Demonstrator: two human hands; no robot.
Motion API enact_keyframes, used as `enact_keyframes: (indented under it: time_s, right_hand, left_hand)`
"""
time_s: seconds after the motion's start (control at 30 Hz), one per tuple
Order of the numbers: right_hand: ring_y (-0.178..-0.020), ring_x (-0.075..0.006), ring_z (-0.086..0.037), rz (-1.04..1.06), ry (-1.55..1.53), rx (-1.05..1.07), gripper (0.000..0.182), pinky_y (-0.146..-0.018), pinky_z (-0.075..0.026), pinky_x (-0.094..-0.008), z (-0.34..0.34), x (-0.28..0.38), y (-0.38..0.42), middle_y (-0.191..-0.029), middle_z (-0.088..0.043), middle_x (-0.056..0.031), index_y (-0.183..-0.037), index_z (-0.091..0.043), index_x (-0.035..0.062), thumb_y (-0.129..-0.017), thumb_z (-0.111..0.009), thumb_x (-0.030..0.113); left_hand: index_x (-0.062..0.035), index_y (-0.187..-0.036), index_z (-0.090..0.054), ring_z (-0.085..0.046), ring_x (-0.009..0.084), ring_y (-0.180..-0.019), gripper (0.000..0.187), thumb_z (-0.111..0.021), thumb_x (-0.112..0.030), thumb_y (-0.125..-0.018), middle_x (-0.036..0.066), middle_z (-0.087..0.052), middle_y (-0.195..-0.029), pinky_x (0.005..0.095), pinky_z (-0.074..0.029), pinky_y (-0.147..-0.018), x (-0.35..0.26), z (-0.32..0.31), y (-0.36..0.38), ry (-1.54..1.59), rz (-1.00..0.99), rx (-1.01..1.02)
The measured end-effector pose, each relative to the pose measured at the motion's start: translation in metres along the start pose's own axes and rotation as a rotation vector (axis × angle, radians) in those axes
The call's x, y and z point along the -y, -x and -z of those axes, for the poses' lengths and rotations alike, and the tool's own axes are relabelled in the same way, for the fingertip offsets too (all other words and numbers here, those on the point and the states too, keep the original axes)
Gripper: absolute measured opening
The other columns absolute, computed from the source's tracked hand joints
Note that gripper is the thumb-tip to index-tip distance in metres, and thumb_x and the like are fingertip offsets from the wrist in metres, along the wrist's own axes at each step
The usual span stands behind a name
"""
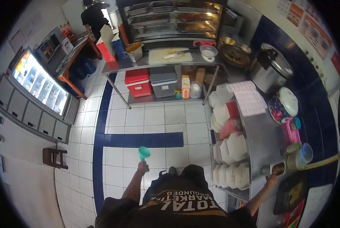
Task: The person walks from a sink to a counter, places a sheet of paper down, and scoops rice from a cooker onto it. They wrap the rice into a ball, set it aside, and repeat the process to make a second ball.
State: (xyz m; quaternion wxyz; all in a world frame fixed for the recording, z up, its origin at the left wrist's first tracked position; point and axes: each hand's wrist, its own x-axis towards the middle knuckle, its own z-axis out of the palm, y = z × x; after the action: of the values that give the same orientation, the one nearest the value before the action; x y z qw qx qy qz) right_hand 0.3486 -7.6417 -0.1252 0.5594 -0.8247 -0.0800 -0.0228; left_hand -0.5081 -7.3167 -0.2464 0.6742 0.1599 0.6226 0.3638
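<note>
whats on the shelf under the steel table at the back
Under the steel table, the shelf holds a red cooler, a grey bin, a carton and a white tub. Their contents are hidden.

Your steel counter (262,131) on the right carries a small metal cup (278,168), a clear lidded container (301,155), a pink tray (291,131), a patterned plate (278,109), and a big steel pot (270,68). White tiled floor (154,117) beneath you.
</note>
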Motion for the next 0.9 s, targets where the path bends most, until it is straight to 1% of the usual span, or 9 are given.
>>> enact_keyframes:
  time_s: [0.03,0.07,0.1,0.2,0.47,0.57,0.73,0.77,0.9]
  right_hand:
    - [-0.074,-0.0275,-0.065,-0.108,-0.125,-0.018,0.036,-0.061,-0.062,-0.0428,0.000,0.014,0.009,-0.087,-0.066,-0.0170,-0.093,-0.059,-0.0102,-0.086,-0.073,0.022]
    - [-0.081,-0.0270,-0.067,-0.073,0.775,-0.072,0.039,-0.058,-0.062,-0.0478,0.007,0.013,-0.007,-0.092,-0.068,-0.0128,-0.099,-0.067,-0.0002,-0.087,-0.076,0.036]
    - [-0.074,-0.0290,-0.067,-0.169,-0.009,-0.072,0.050,-0.054,-0.060,-0.0456,-0.006,0.004,0.008,-0.085,-0.068,-0.0159,-0.096,-0.067,-0.0043,-0.087,-0.074,0.044]
    - [-0.072,-0.0298,-0.066,-0.205,0.257,-0.209,0.059,-0.055,-0.058,-0.0435,-0.068,0.083,0.055,-0.089,-0.067,-0.0194,-0.102,-0.058,-0.0091,-0.088,-0.069,0.047]
    - [-0.090,-0.0354,-0.064,-0.249,0.020,0.310,0.047,-0.079,-0.053,-0.0435,-0.357,0.330,0.181,-0.115,-0.060,-0.0240,-0.128,-0.041,-0.0052,-0.093,-0.061,0.019]
    - [-0.117,-0.0373,-0.055,0.264,0.088,0.582,0.036,-0.103,-0.042,-0.0441,-0.508,0.342,0.197,-0.121,-0.057,-0.0244,-0.122,-0.051,-0.0050,-0.092,-0.059,0.015]
    - [-0.074,-0.0221,-0.059,0.576,-0.153,0.782,0.032,-0.069,-0.049,-0.0376,-0.756,0.449,0.299,-0.085,-0.062,-0.0138,-0.117,-0.054,-0.0022,-0.089,-0.061,0.013]
    - [-0.070,-0.0158,-0.058,0.172,-0.270,0.956,0.032,-0.062,-0.048,-0.0329,-0.792,0.480,0.327,-0.080,-0.059,-0.0112,-0.118,-0.051,-0.0002,-0.089,-0.061,0.010]
    - [-0.061,-0.0163,-0.060,0.023,-0.551,1.179,0.031,-0.051,-0.058,-0.0383,-0.916,0.542,0.422,-0.075,-0.058,-0.0093,-0.116,-0.046,-0.0052,-0.090,-0.059,0.005]
  left_hand:
    - [-0.0097,-0.094,-0.052,-0.053,0.0240,-0.053,0.018,-0.054,-0.028,-0.096,0.008,-0.053,-0.068,0.0436,-0.048,-0.048,-0.029,-0.015,-0.024,0.095,0.083,0.048]
    - [-0.0096,-0.096,-0.052,-0.052,0.0240,-0.053,0.018,-0.054,-0.028,-0.096,0.008,-0.053,-0.070,0.0434,-0.049,-0.050,-0.059,-0.030,-0.053,0.197,0.151,0.103]
    - [-0.0093,-0.095,-0.052,-0.053,0.0238,-0.054,0.017,-0.053,-0.026,-0.096,0.008,-0.053,-0.069,0.0431,-0.049,-0.052,-0.091,-0.049,-0.072,0.178,0.121,0.112]
    - [-0.0094,-0.093,-0.048,-0.051,0.0227,-0.054,0.012,-0.050,-0.020,-0.096,0.007,-0.049,-0.067,0.0420,-0.048,-0.052,-0.172,-0.108,-0.108,0.243,0.020,0.128]
    - [-0.0081,-0.088,-0.049,-0.047,0.0184,-0.049,0.010,-0.055,-0.014,-0.091,0.004,-0.046,-0.061,0.0350,-0.042,-0.046,-0.358,-0.200,-0.189,0.349,-0.219,0.191]
    - [-0.0074,-0.083,-0.051,-0.050,0.0167,-0.050,0.016,-0.057,-0.017,-0.094,0.005,-0.050,-0.063,0.0326,-0.043,-0.045,-0.444,-0.213,-0.207,0.202,-0.436,0.081]
    - [-0.0047,-0.087,-0.055,-0.059,0.0162,-0.059,0.016,-0.059,-0.017,-0.096,0.006,-0.059,-0.074,0.0327,-0.050,-0.051,-0.547,-0.225,-0.259,0.223,-0.776,-0.041]
    - [-0.0040,-0.090,-0.056,-0.061,0.0174,-0.064,0.015,-0.058,-0.017,-0.097,0.007,-0.061,-0.079,0.0331,-0.052,-0.055,-0.569,-0.229,-0.267,0.234,-0.779,-0.064]
    - [-0.0020,-0.106,-0.058,-0.066,0.0207,-0.087,0.016,-0.054,-0.016,-0.098,0.010,-0.065,-0.104,0.0361,-0.057,-0.073,-0.629,-0.227,-0.316,0.254,-0.831,-0.059]
